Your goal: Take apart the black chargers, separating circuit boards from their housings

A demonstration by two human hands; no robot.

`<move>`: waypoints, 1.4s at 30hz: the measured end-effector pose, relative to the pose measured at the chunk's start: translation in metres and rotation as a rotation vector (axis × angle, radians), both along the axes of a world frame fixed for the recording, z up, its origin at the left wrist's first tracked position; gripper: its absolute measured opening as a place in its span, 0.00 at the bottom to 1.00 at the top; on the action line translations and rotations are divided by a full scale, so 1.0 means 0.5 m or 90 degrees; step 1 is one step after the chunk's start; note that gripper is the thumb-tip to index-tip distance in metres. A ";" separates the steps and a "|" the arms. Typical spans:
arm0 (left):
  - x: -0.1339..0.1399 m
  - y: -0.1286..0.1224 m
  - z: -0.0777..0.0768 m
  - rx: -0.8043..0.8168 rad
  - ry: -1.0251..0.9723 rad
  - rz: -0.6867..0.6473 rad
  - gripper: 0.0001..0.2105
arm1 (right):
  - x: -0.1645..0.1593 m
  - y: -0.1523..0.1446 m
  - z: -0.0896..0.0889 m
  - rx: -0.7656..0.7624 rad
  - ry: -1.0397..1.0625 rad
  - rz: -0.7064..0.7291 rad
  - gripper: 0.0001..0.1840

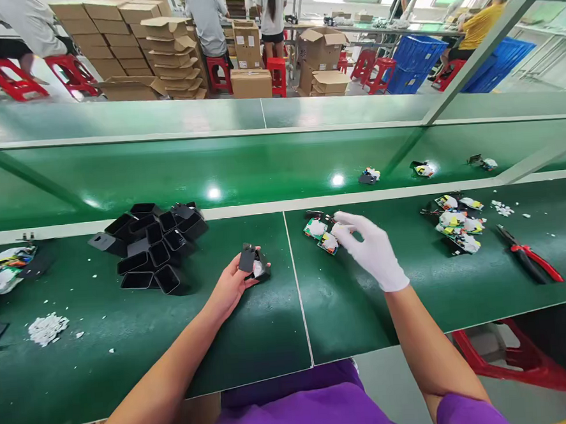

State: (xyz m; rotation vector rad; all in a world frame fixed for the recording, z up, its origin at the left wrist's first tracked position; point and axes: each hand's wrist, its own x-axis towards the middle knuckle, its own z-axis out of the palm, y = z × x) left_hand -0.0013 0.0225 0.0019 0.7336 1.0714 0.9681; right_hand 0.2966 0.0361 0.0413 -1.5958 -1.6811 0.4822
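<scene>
My left hand [232, 285], bare, is closed around a black plastic case [262, 273]. A white lump and part of a circuit board show in its opening, and a flat black end piece [247, 257] stands at its top under my fingers. My right hand [369, 248] wears a white glove. Its thumb and forefinger are pinched at the edge of a circuit board [327, 242] with white filler; another circuit board [315, 228] lies against it on the green bench. The fingertips partly hide the gripped edge.
Black empty cases [158, 251] are heaped at left, near white scraps [48, 329] and more boards [8, 267]. To the right are a board pile [456, 220] and red-black pliers [530, 254]. A few boards [423, 169] sit behind the white ledge [244, 209]. People work beyond.
</scene>
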 end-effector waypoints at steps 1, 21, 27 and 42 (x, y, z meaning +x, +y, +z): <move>0.001 -0.004 0.001 0.006 0.015 -0.018 0.27 | -0.028 -0.010 0.006 -0.021 0.013 0.084 0.18; 0.011 -0.032 0.013 -0.055 -0.022 -0.155 0.27 | -0.215 -0.034 -0.069 -0.258 0.371 0.177 0.23; 0.007 -0.033 0.012 -0.074 -0.065 -0.172 0.27 | -0.217 -0.044 -0.058 -0.278 0.347 0.181 0.23; 0.006 -0.055 0.028 0.165 0.134 -0.180 0.25 | -0.215 -0.061 -0.061 -0.370 0.411 0.330 0.29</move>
